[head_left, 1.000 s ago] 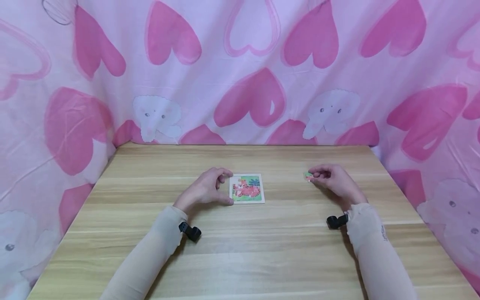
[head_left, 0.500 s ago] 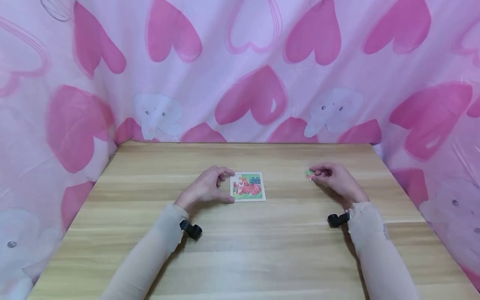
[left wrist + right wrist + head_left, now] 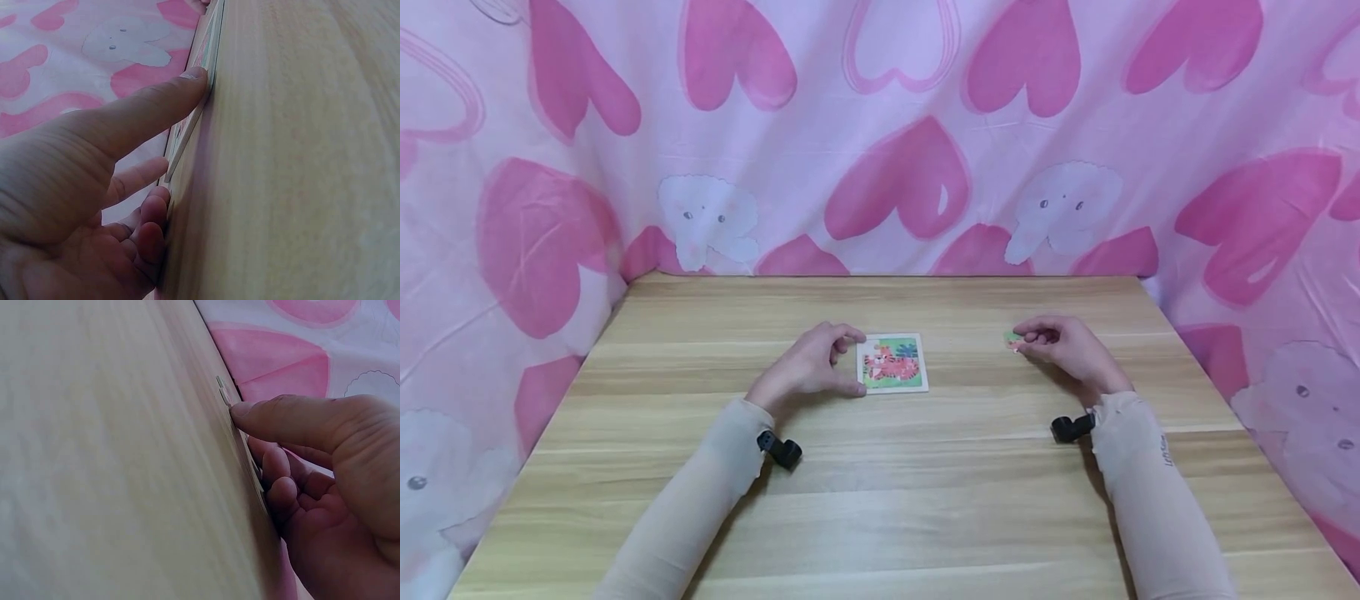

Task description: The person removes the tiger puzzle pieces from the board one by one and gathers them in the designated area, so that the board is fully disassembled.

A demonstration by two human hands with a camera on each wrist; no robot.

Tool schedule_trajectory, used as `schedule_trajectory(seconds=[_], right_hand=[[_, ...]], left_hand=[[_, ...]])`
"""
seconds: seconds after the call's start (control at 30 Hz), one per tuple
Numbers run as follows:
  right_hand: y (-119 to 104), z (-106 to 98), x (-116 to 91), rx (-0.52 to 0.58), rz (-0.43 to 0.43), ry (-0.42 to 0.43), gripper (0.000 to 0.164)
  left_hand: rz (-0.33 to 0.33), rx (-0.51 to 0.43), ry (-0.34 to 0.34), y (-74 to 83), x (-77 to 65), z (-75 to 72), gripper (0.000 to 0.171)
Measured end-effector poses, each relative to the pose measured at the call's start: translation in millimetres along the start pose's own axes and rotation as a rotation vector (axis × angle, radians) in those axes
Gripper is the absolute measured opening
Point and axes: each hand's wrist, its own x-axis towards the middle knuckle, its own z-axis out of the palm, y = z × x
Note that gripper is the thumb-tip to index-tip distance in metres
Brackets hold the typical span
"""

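Observation:
A square jigsaw puzzle (image 3: 892,365) with a pale frame and a pink tiger picture lies flat on the table. One spot at the picture's upper left is bare and white. My left hand (image 3: 811,360) holds the frame's left side, its thumb at the near corner and its index finger at the far one. In the left wrist view the thumb (image 3: 165,100) lies against the frame's edge. Off to the right, my right hand (image 3: 1070,350) pinches a small green and pink puzzle piece (image 3: 1012,340) between thumb and forefinger. The right wrist view shows this piece (image 3: 223,392) edge-on, close over the table.
The wood-grain table (image 3: 880,492) reaches back to a pink curtain (image 3: 820,150) printed with hearts and elephants, which also hangs along both sides. A small black camera sits on the left wrist (image 3: 781,451) and another on the right wrist (image 3: 1071,428).
The head view has tilted slightly, so everything appears a little higher. Both hands keep their places at the puzzle and the piece.

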Motion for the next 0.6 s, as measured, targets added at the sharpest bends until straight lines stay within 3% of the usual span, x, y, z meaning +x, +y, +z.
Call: schedule_trajectory(seconds=[0.5,0.6], right_hand=[[-3.9,-0.7,-2.3,0.111,0.071,-0.007,0.047],[-6.3,-2.6,-3.3,0.088,0.059,0.015,0.047]], left_hand=[[-0.012,-0.003,0.002,1.8,0.0,0.1,0.09],[-0.012,-0.004,0.002,1.8,-0.6,-0.2,0.09]])
